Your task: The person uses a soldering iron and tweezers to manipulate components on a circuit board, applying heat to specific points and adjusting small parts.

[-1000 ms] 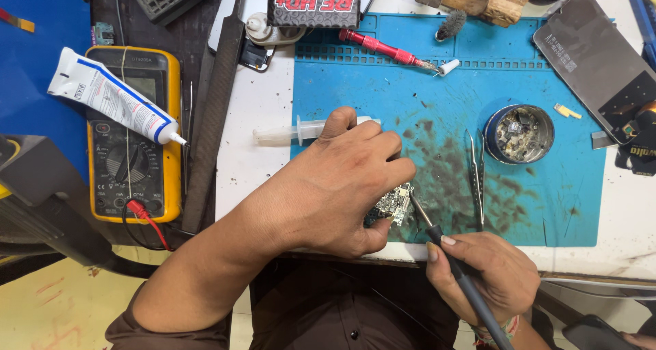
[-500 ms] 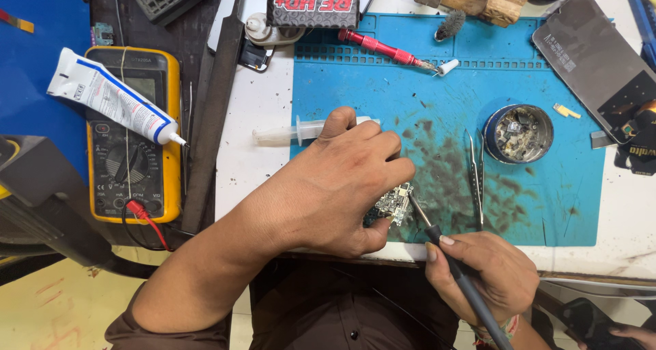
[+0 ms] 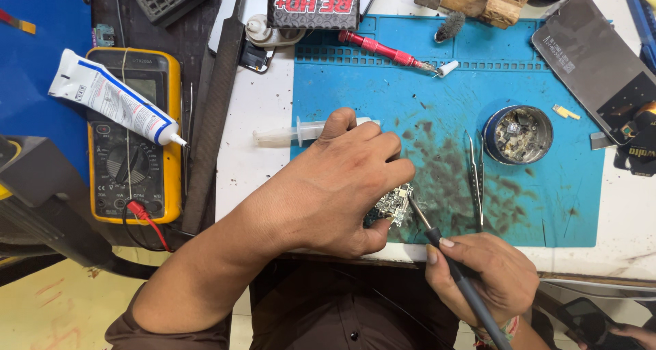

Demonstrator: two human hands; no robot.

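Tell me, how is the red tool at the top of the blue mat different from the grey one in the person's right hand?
The red screwdriver lies flat and untouched at the far edge of the blue mat; the grey soldering iron is gripped in the right hand, tilted, its tip at the small circuit board that the left hand pins down. The screwdriver is bright red with a white-capped tip; the iron is dark grey with a bare metal tip. Both are slim, pen-shaped tools.

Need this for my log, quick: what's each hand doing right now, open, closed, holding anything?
Left hand: closed, pinching the small circuit board.
Right hand: closed around the soldering iron.
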